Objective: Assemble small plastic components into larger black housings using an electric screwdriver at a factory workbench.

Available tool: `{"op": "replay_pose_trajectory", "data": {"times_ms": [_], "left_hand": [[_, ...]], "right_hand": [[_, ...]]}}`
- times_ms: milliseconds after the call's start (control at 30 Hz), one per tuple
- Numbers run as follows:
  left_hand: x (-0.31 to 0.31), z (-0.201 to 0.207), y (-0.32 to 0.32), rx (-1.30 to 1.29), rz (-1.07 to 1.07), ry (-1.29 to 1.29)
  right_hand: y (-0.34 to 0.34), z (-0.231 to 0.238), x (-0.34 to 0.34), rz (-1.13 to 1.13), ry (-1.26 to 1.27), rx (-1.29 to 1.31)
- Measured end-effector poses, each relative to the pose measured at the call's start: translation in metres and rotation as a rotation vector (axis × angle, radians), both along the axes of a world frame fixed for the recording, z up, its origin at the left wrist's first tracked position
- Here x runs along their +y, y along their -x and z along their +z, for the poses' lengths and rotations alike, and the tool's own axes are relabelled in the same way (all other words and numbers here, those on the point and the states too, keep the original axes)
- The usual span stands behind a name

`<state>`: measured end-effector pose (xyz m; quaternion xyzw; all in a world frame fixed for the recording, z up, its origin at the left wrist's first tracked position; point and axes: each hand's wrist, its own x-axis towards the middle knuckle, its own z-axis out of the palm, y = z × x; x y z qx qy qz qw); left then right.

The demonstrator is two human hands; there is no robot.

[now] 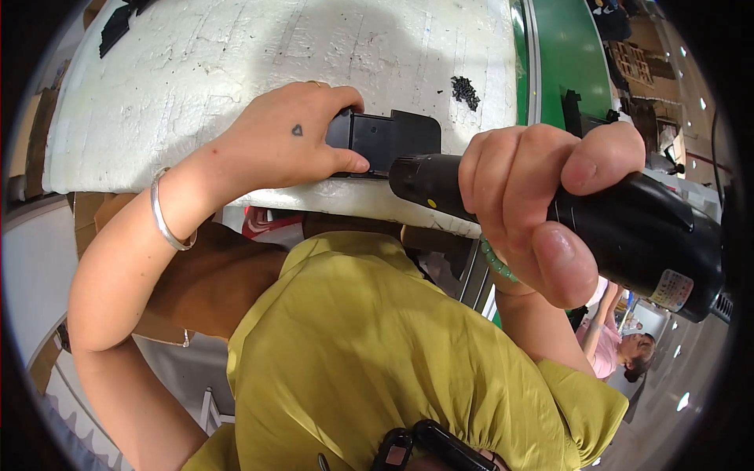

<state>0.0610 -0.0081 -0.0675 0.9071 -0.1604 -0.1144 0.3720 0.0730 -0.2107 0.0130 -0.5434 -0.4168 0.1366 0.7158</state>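
Gripping a black power tool (648, 228) in the tightly closed right hand (542, 188); clasping a black plastic part (373, 141) with the half-curled left hand (287, 141), near the white work surface's (196, 102) near edge.

The electric screwdriver (648, 228) is black, with a yellow dot (431, 203) and a whitish label (672, 289); the plastic part (377, 140) and screws (465, 93), black; the worktop (196, 78), white with dark specks; the bangle (159, 208), silver; the bead bracelet (497, 264), green; the shirt (353, 330), plain olive-yellow; the co-worker's top (602, 353), pink.
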Motion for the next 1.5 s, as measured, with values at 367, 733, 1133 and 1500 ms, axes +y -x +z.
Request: {"op": "replay_pose_trajectory", "data": {"times_ms": [367,733,1133,1500], "left_hand": [[-0.006,0.002,0.0,0.093,0.052,0.036],[-0.008,0.002,0.003,0.111,0.06,-0.039],[0.0,0.008,-0.002,0.188,0.105,0.001],[-0.006,0.053,0.014,0.189,0.513,1.115]], "right_hand": [[0.003,0.004,0.004,0.026,0.064,-0.009],[0.019,0.007,0.017,-0.027,0.145,0.018],[0.019,0.012,0.028,-0.087,0.142,0.046],[-0.012,-0.01,0.023,-0.452,0.027,0.436]]}}
